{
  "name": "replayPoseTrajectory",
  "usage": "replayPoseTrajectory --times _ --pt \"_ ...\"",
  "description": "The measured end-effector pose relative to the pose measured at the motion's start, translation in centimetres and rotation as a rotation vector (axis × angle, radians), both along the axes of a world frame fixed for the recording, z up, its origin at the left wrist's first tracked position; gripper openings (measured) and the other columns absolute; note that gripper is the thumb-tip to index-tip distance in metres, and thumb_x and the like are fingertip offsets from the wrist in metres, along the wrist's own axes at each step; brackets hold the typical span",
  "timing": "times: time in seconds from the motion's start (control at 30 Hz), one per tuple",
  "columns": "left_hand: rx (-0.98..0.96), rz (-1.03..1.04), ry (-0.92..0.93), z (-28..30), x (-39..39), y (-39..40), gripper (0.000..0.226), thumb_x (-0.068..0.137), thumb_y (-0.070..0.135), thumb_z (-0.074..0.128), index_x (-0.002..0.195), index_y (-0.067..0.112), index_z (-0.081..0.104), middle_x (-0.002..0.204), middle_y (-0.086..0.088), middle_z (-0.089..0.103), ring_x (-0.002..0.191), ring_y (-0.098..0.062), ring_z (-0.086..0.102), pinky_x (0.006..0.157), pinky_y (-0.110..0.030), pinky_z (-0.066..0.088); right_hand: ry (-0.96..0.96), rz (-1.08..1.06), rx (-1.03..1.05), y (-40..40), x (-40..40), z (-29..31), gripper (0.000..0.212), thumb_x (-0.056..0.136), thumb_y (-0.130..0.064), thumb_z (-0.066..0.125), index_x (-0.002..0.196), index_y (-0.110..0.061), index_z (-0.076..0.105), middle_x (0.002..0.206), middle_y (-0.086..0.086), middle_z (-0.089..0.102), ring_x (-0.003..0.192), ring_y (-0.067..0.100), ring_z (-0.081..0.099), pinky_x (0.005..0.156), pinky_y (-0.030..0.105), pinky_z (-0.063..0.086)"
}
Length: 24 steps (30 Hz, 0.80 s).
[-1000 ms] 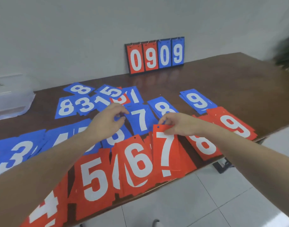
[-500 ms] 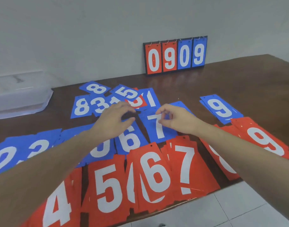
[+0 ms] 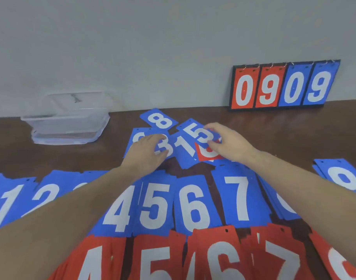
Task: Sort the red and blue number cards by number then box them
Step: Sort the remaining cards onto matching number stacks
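At frame centre, the left hand (image 3: 147, 151) rests flat with relaxed fingers on a blue plastic card numbered 3 (image 3: 165, 147). Right of it, the right hand (image 3: 228, 143) pinches a blue card numbered 5 (image 3: 200, 134) over a red card (image 3: 208, 155). A clear plastic box (image 3: 68, 120) sits upper left.
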<state>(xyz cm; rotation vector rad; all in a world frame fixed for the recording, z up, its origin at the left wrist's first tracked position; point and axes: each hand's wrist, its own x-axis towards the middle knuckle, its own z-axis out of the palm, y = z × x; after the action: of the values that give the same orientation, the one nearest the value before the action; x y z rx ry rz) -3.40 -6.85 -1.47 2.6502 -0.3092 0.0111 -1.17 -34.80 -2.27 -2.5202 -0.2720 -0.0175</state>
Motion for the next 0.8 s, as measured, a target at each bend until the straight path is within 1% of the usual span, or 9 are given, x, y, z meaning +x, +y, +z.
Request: replayPoseTrajectory --times 0.07,0.17,0.23,0.3,0.4,0.53,0.6,0.7,0.8 --pt "-0.027 0.051 0.038 -0.6 1.0 0.6 0.050 0.098 0.040 0.058 0.145 0.029 0.044 0.147 0.006 0.049 0.131 -0.018 0.046 0.104 -0.030 0.037 0.015 0.050 -0.047 0.0 1.5 -0.7 0.045 0.099 -0.032 0.059 0.141 -0.041 0.045 0.139 -0.012 0.056 0.095 0.008 0.062 0.083 0.028 0.052" --pt "-0.003 0.053 0.043 -1.6 2.4 1.5 0.057 0.096 0.050 0.058 0.146 0.028 0.041 0.149 0.008 0.046 0.135 -0.017 0.044 0.112 -0.035 0.033 0.040 0.155 -0.221 -0.1 3.2 -1.6 0.046 0.101 -0.038 0.054 0.146 -0.040 0.045 0.144 -0.012 0.053 0.113 0.010 0.054 0.096 0.029 0.046" --pt "0.041 0.019 0.074 -2.3 3.0 2.1 0.066 0.093 0.060 0.054 0.151 0.034 0.034 0.159 0.010 0.034 0.148 -0.013 0.029 0.122 -0.039 0.016 -0.036 0.213 -0.347 0.0 4.1 -1.5 0.043 0.102 -0.041 0.052 0.144 -0.037 0.050 0.142 -0.012 0.057 0.121 0.014 0.050 0.101 0.032 0.043" --pt "0.096 -0.007 0.106 -3.0 3.3 2.6 0.072 0.092 0.066 0.051 0.154 0.039 0.026 0.166 0.011 0.018 0.153 -0.007 0.009 0.124 -0.039 0.002 -0.081 0.217 -0.357 0.3 4.9 -0.9 0.047 0.099 -0.048 0.054 0.144 -0.036 0.050 0.133 -0.008 0.062 0.117 0.016 0.050 0.099 0.034 0.044" --pt "0.134 -0.029 0.090 -3.8 3.3 2.9 0.074 0.091 0.070 0.046 0.155 0.043 0.021 0.167 0.013 0.011 0.153 -0.002 -0.001 0.124 -0.037 -0.003 -0.073 0.229 -0.356 0.3 6.5 -0.1 0.068 0.091 -0.062 0.059 0.151 -0.037 0.040 0.145 -0.007 0.053 0.127 0.016 0.045 0.105 0.036 0.039" --pt "0.095 -0.022 0.059 -4.1 3.5 3.1 0.075 0.090 0.071 0.048 0.155 0.044 0.022 0.166 0.015 0.016 0.152 -0.001 0.003 0.123 -0.036 -0.002 0.074 0.282 -0.397 -0.1 8.3 -0.3 0.101 0.079 -0.075 0.064 0.159 -0.044 0.010 0.164 -0.008 0.027 0.153 0.019 0.017 0.123 0.045 0.015" --pt "0.069 -0.025 0.057 -4.1 3.4 3.0 0.074 0.090 0.069 0.050 0.154 0.043 0.025 0.164 0.016 0.021 0.152 -0.001 0.007 0.123 -0.036 0.000 0.157 0.297 -0.408 -0.3 8.8 -0.6 0.106 0.078 -0.077 0.064 0.158 -0.048 0.000 0.166 -0.004 0.025 0.156 0.018 0.008 0.126 0.046 0.002" --pt "0.036 0.004 0.035 -4.0 3.0 2.6 0.068 0.092 0.064 0.053 0.152 0.041 0.031 0.160 0.015 0.032 0.150 -0.002 0.015 0.122 -0.033 0.000 0.173 0.288 -0.399 0.0 8.9 -0.7 0.106 0.078 -0.073 0.067 0.156 -0.051 0.000 0.161 -0.005 0.036 0.155 0.017 0.015 0.125 0.047 -0.004" --pt "0.002 0.037 0.000 -3.8 2.6 2.2 0.065 0.090 0.064 0.057 0.148 0.040 0.038 0.152 0.012 0.042 0.147 -0.005 0.024 0.122 -0.035 0.001 0.129 0.274 -0.389 0.1 8.6 -0.5 0.100 0.077 -0.073 0.069 0.154 -0.053 0.007 0.150 -0.009 0.050 0.147 0.016 0.033 0.124 0.048 -0.001"
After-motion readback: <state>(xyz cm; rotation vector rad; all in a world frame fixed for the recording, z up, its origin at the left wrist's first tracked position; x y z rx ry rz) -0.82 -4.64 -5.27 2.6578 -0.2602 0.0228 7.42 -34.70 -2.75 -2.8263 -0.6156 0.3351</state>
